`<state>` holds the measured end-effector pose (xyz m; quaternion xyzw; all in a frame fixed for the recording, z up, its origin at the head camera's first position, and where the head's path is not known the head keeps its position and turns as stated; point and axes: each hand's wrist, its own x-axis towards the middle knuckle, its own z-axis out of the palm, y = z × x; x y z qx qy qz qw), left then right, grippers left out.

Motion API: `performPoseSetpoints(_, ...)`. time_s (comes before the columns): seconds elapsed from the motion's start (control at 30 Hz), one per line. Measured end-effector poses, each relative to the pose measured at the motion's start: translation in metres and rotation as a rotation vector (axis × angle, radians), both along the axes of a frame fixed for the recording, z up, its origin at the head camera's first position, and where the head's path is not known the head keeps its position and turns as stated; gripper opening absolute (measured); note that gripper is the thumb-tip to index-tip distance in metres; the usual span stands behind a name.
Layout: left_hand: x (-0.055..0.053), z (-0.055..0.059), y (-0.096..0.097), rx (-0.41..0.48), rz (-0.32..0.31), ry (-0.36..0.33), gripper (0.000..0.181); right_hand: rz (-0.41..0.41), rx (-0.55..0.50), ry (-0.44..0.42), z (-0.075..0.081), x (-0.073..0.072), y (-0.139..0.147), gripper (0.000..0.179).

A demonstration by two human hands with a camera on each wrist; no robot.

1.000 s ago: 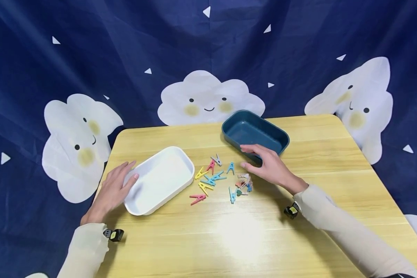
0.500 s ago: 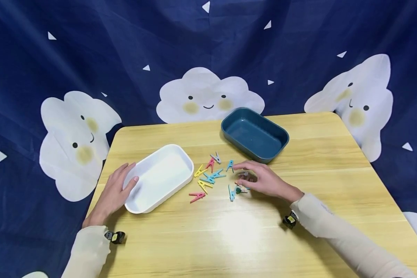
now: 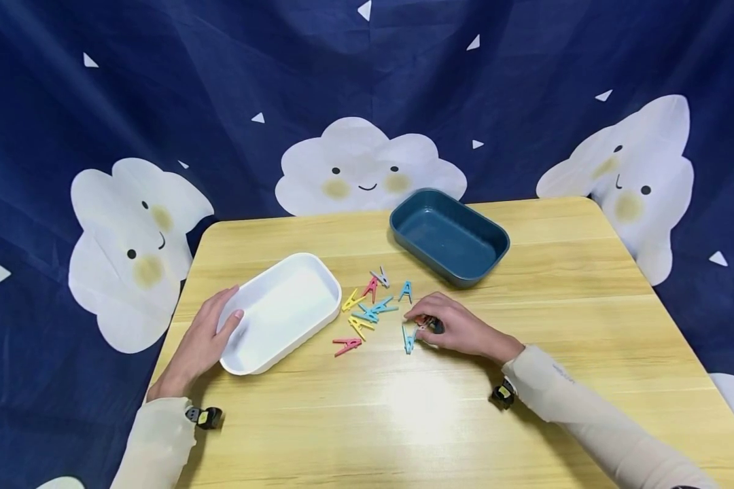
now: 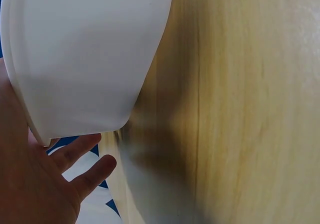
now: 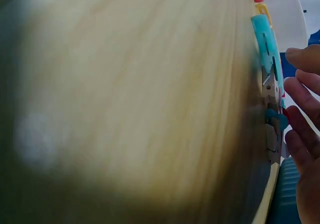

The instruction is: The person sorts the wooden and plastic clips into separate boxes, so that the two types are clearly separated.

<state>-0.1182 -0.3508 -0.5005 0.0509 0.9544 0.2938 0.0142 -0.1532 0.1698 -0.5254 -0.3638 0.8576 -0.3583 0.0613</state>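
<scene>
My left hand [image 3: 200, 339] holds the left side of a white plastic tray [image 3: 284, 309], thumb over the rim and fingers along the outside. The left wrist view has the tray wall [image 4: 85, 64] beside that hand's spread fingers [image 4: 92, 176]. At mid-table, my right hand [image 3: 459, 329] is cupped round a small cluster of wooden mini clothespins [image 3: 423, 320], some with coloured decorations. In the right wrist view its fingers [image 5: 298, 134] lie right at these clothespins [image 5: 271, 134]. A light blue plastic clothespin [image 3: 409, 339] lies by the thumb tip. The palm hides part of the cluster.
Several plastic clothespins, among them a yellow one [image 3: 361, 327], a pink one [image 3: 346, 346], a blue one [image 3: 406, 292] and a grey one [image 3: 380, 276], lie between tray and right hand. A dark teal box [image 3: 449, 238] stands at the back. A patterned blue curtain [image 3: 501, 88] hangs behind the table.
My right hand has come down from beside the teal box, toward me and slightly left, and its fingers have closed in round the wooden clothespins. The left hand keeps its place on the tray.
</scene>
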Motion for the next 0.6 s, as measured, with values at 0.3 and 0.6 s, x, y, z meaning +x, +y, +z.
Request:
performPoseSetpoints(0.3, 0.000, 0.000, 0.000, 0.010, -0.008, 0.017, 0.062, 0.057, 0.098, 0.087, -0.003, 0.001, -0.006, 0.031)
performPoseSetpoints(0.6, 0.000, -0.001, -0.001, 0.014, -0.012, 0.016, 0.062, 0.089, 0.138, 0.159, -0.003, 0.002, -0.011, 0.029)
